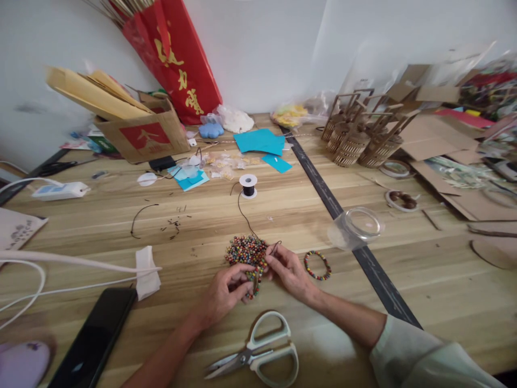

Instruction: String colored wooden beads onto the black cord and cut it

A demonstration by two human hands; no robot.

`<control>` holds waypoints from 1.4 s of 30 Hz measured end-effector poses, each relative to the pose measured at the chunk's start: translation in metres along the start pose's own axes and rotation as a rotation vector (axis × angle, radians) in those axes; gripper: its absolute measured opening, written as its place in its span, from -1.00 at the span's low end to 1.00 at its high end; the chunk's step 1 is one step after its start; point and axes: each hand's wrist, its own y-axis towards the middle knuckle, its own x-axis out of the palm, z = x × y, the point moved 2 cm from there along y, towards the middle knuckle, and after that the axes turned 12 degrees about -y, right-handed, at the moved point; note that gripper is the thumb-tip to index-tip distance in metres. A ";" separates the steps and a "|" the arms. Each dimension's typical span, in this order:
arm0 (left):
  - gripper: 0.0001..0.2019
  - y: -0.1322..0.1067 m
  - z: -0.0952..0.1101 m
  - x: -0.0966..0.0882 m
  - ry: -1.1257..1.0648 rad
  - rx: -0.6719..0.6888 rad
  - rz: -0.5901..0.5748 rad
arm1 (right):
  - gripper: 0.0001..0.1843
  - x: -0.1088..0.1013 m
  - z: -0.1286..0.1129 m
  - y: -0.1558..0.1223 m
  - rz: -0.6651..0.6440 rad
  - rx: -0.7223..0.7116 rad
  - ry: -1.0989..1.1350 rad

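Note:
Between my two hands hangs a strand of colourful beads (256, 280) on dark cord. My left hand (226, 291) pinches the strand from the left, its fingers curled around the beads. Opposite it, my right hand (288, 269) grips the cord end and upper part of the strand between thumb and fingers. Just behind them lies a loose pile of multicoloured beads (244, 249). From a white spool of black cord (249, 186) a line runs toward the pile. A finished-looking beaded bracelet (317, 265) rests flat right of my right hand.
Scissors (258, 355) with pale handles lie in front of my hands, blades apart. A phone (95, 339) and white cables are at left. Blue cards (260, 141), a cardboard box (141, 132) and small wooden lanterns (355, 137) stand farther back. Clear rings (363, 223) lie at right.

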 end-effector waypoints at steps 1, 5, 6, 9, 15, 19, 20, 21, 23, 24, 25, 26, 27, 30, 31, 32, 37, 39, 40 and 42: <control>-0.66 0.000 -0.001 -0.001 -0.003 -0.004 -0.004 | -0.57 0.000 0.000 0.000 0.001 -0.001 0.000; -0.68 -0.001 -0.004 -0.003 0.075 -0.046 -0.025 | -0.58 0.001 0.001 -0.001 -0.005 -0.004 -0.016; -0.70 -0.002 -0.002 -0.003 0.119 -0.054 -0.034 | -0.58 0.001 0.001 -0.002 -0.013 -0.006 -0.023; -0.80 -0.005 0.010 -0.003 0.367 0.000 -0.064 | -0.62 0.001 0.000 -0.005 -0.057 -0.026 -0.101; -0.85 -0.010 0.028 0.001 0.687 0.173 -0.067 | -0.62 0.003 -0.009 -0.010 -0.199 -0.123 -0.241; -0.85 -0.007 0.022 0.001 0.524 0.203 0.074 | -0.62 0.004 -0.013 -0.009 -0.258 -0.157 -0.248; -0.84 -0.006 0.020 0.002 0.476 0.188 0.085 | -0.61 0.004 -0.013 -0.009 -0.256 -0.167 -0.256; -0.84 -0.005 0.017 0.002 0.430 0.170 0.087 | -0.61 0.004 -0.013 -0.009 -0.251 -0.180 -0.267; -0.86 -0.004 0.013 0.004 0.347 0.148 0.083 | -0.62 0.003 -0.013 -0.008 -0.237 -0.212 -0.294; -0.87 -0.003 0.012 0.005 0.310 0.148 0.082 | -0.62 0.003 -0.013 -0.008 -0.230 -0.227 -0.305; -0.88 -0.002 0.010 0.005 0.279 0.152 0.083 | -0.63 0.003 -0.012 -0.007 -0.225 -0.239 -0.313; -0.88 -0.002 0.010 0.006 0.254 0.156 0.086 | -0.64 0.003 -0.011 -0.007 -0.221 -0.248 -0.317; -0.89 -0.001 0.009 0.006 0.237 0.160 0.093 | -0.65 0.003 -0.010 -0.007 -0.218 -0.252 -0.318; -0.89 0.000 0.009 0.007 0.230 0.163 0.103 | -0.66 0.003 -0.006 -0.007 -0.220 -0.242 -0.305; -0.88 0.001 0.009 0.007 0.235 0.163 0.102 | -0.66 0.003 -0.005 -0.007 -0.221 -0.233 -0.298; -0.88 0.001 0.009 0.008 0.240 0.161 0.098 | -0.66 0.003 -0.005 -0.007 -0.221 -0.223 -0.292; -0.86 0.003 0.010 0.010 0.263 0.158 0.097 | -0.66 0.004 -0.004 -0.008 -0.198 -0.226 -0.316; -0.86 0.004 0.010 0.010 0.268 0.160 0.089 | -0.67 0.004 -0.004 -0.007 -0.181 -0.242 -0.339; -0.85 0.004 0.009 0.010 0.267 0.163 0.082 | -0.67 0.004 -0.004 -0.007 -0.172 -0.249 -0.349; -0.85 0.004 0.007 0.009 0.260 0.164 0.071 | -0.68 0.004 -0.005 -0.007 -0.153 -0.266 -0.367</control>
